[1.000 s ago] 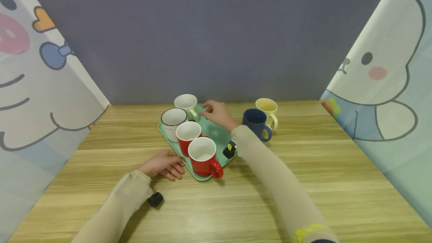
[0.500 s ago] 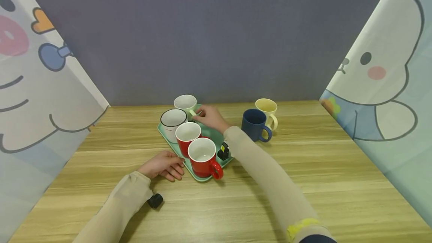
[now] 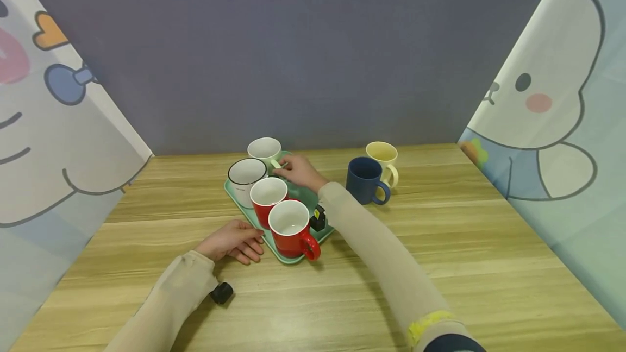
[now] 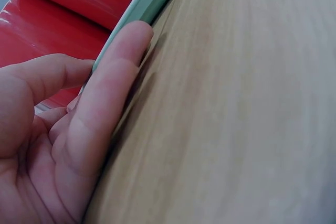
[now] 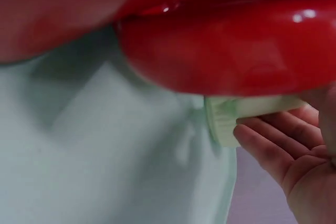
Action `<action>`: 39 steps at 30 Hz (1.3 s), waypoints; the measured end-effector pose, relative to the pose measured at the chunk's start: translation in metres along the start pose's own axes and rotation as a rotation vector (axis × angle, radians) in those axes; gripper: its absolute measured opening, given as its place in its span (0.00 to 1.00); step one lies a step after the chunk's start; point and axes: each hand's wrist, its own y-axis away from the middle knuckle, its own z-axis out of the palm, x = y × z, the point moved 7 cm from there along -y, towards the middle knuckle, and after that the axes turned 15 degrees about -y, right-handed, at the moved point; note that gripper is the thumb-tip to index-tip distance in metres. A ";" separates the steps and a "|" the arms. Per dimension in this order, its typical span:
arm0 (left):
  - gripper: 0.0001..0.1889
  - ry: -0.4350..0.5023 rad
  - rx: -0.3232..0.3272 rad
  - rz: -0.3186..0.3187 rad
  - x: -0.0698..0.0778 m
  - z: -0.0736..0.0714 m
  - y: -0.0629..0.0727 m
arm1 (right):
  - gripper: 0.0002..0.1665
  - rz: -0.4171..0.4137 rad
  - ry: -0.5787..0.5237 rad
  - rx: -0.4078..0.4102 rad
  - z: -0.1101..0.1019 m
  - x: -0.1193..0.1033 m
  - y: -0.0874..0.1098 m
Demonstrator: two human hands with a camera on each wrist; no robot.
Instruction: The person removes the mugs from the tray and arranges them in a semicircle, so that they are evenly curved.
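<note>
My right hand [image 3: 299, 171] pinches the handle of a light green mug [image 3: 264, 149], which stands on the far end of a mint-green tray [image 3: 327, 232]. In the right wrist view its fingers [image 5: 268, 145] lie against the pale green handle [image 5: 268, 105], partly hidden behind a red mug. The left hand [image 3: 235, 240] holds the tray's left rim; in the left wrist view the thumb tip meets the rim [image 4: 140, 11] and a finger lies along its outer side. Beside the green mug stand a white dark-rimmed mug [image 3: 243, 192] and two red mugs [image 3: 261, 211], [image 3: 288, 243].
A dark blue mug [image 3: 363, 184] and a yellow mug [image 3: 380, 152] stand on the wooden table [image 3: 464, 243], right of the tray. A grey panel [image 3: 313, 58] rises behind, and printed cartoon sheets border both sides.
My right hand has moved left and slightly nearer, from beside the light green mug onto its handle. The left hand stays at the tray rim. The head view has shifted slightly.
</note>
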 end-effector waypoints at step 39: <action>0.15 -0.004 0.000 0.010 0.002 0.003 0.002 | 0.10 0.113 0.077 0.231 -0.072 -0.020 0.022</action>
